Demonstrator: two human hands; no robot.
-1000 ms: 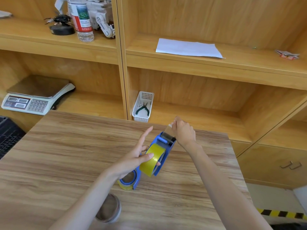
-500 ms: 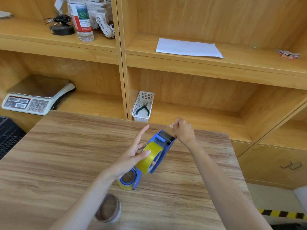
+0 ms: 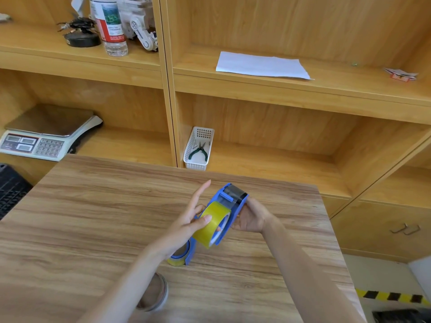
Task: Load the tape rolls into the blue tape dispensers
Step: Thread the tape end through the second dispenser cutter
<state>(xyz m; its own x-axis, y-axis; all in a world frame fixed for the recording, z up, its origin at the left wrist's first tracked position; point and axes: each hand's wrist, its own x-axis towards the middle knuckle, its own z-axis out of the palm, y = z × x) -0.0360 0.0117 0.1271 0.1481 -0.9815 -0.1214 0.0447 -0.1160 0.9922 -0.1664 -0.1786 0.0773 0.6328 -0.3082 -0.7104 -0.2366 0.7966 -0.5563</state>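
Right hand (image 3: 250,216) dropped to grip the dispenser (image 3: 235,212), fingers hidden; left hand (image 3: 184,227) pinches its tape roll (image 3: 212,220).

Open tabletop (image 3: 98,217) at left, second dispenser (image 3: 191,251), loose roll (image 3: 158,293) (beneath left forearm (image 3: 130,283)) obstructing

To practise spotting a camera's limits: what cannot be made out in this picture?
Head view:
Second blue dispenser: mostly behind the left hand.
Right hand: fingers behind the held blue dispenser.
Loose tape roll: half under the left forearm.
Water bottle: cap cut off by top edge; label too small.
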